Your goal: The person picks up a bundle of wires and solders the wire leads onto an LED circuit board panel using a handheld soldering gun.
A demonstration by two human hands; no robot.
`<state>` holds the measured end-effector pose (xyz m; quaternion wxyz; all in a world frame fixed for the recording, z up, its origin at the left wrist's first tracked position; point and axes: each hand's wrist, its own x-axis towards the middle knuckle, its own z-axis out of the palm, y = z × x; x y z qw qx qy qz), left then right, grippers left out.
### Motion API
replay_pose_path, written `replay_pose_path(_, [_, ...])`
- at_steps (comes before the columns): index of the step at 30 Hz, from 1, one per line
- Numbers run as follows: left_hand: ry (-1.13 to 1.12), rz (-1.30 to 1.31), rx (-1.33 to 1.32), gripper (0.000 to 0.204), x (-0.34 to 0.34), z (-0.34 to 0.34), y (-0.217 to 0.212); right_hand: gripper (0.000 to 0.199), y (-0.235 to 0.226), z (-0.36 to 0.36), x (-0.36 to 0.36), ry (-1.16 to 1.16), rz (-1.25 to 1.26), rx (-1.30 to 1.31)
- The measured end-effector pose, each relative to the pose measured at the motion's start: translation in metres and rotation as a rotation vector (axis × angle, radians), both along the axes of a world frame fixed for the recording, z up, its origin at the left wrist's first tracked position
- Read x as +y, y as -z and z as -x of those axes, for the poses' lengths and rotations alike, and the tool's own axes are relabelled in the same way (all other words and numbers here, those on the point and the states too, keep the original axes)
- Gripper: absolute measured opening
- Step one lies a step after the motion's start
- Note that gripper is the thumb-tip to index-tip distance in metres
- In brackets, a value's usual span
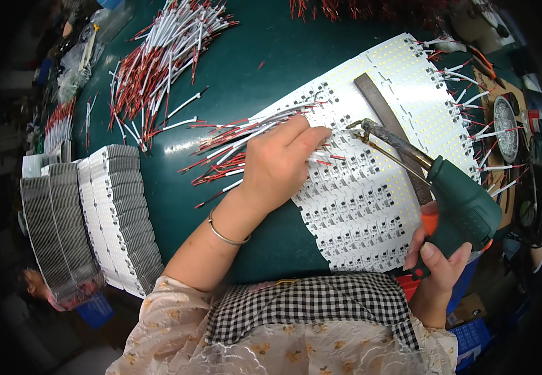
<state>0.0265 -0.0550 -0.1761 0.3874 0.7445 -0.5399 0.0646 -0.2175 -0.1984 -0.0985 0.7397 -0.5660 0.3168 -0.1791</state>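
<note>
My left hand (276, 164) is closed around a bundle of short red-and-white wires (236, 134), above white LED circuit boards (358, 212) laid side by side. Its fingertips are close to the boards' small black components. In my right hand (441, 267) is a green soldering gun (466, 199), gripped by its handle with the fingers wrapped round it. The gun's metal tip points left, just short of my left fingertips. Whether the tip touches a board I cannot tell. A dark flat metal bar (376, 102) lies across the boards, partly behind the gun.
A large heap of red-and-white wires (168, 47) lies on the green table at the back left. Stacked boards (118, 206) stand at the left. Along the boards' right edge, attached wires (486, 131) stick out near a round metal dish (506, 128) and orange-handled pliers (483, 61).
</note>
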Motion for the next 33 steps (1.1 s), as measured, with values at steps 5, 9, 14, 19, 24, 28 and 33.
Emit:
replay_pose_path(5, [-0.018, 0.016, 0.065, 0.035, -0.003, -0.001, 0.002, 0.055, 0.000, 0.000, 0.003, -0.044, -0.006, -0.010])
replay_pose_path(9, [-0.021, -0.025, 0.091, 0.044, -0.003, 0.001, -0.002, 0.057, -0.002, -0.012, 0.011, 0.061, 0.090, 0.052])
replay_pose_path(14, [-0.001, 0.008, 0.115, 0.044, -0.002, -0.002, -0.002, 0.052, 0.000, -0.008, 0.009, -0.047, -0.025, -0.030])
replay_pose_path(19, [-0.009, 0.016, 0.083, 0.045, -0.001, -0.003, -0.001, 0.051, 0.002, -0.011, 0.008, -0.085, -0.013, 0.017])
replay_pose_path(24, [0.008, 0.058, 0.109, 0.044, -0.002, -0.003, 0.001, 0.050, 0.005, -0.011, 0.007, -0.088, 0.024, -0.005])
replay_pose_path(28, [0.002, 0.019, 0.095, 0.044, -0.001, -0.004, -0.003, 0.051, 0.005, -0.009, 0.006, -0.093, 0.006, 0.016])
replay_pose_path(33, [0.009, 0.038, 0.124, 0.043, -0.002, -0.004, 0.000, 0.054, 0.004, -0.007, 0.007, -0.058, 0.004, -0.004])
